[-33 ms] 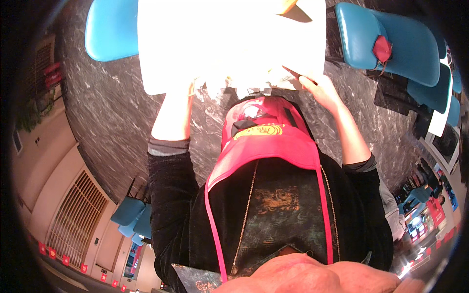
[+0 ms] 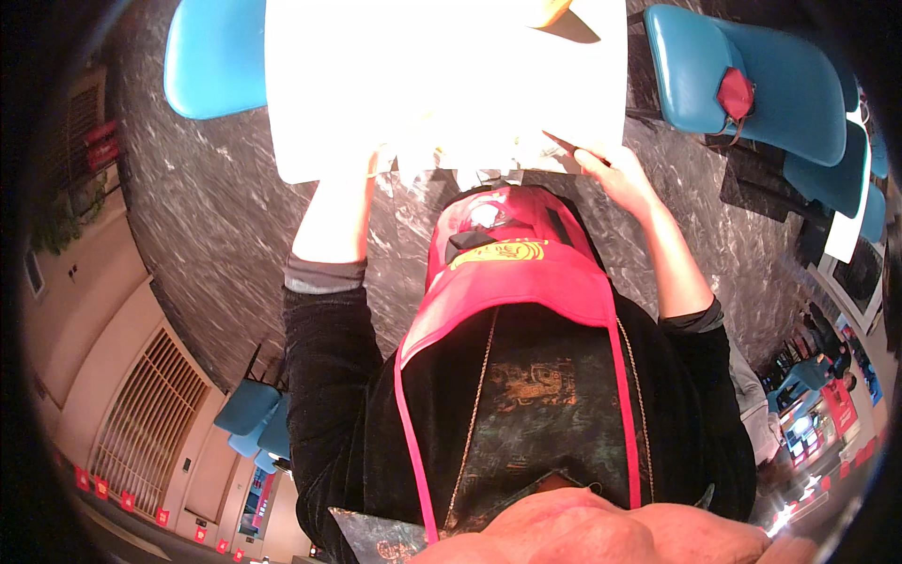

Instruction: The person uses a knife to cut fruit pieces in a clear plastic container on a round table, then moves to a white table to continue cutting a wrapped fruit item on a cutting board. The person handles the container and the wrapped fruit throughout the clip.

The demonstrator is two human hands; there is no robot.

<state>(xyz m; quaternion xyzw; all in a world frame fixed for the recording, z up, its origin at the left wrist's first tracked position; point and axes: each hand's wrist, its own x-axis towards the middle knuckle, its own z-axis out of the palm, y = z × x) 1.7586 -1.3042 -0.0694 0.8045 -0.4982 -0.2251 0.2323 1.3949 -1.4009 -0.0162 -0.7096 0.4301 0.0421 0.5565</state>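
A small dark knife [image 2: 561, 143] is gripped in my right hand [image 2: 615, 177] at the near right edge of the white table [image 2: 310, 94]. Its thin blade points up and left over the tabletop. My left hand [image 2: 362, 167] rests at the near left edge of the table, its fingers washed out by strong glare. I cannot make out whether it holds anything. Between the hands, a few pale, crumpled bits [image 2: 484, 177] show along the near edge, too bright to name. An orange-yellow object [image 2: 550, 11] lies at the far right of the table, cut off by the frame.
Blue chairs stand to the left [image 2: 216, 61] and right [image 2: 686, 70] of the table. A small red pouch [image 2: 736, 94] with a strap lies on the right chair. My red apron [image 2: 507, 291] reaches close to the table's near edge. Dark streaked floor [image 2: 207, 216] surrounds it.
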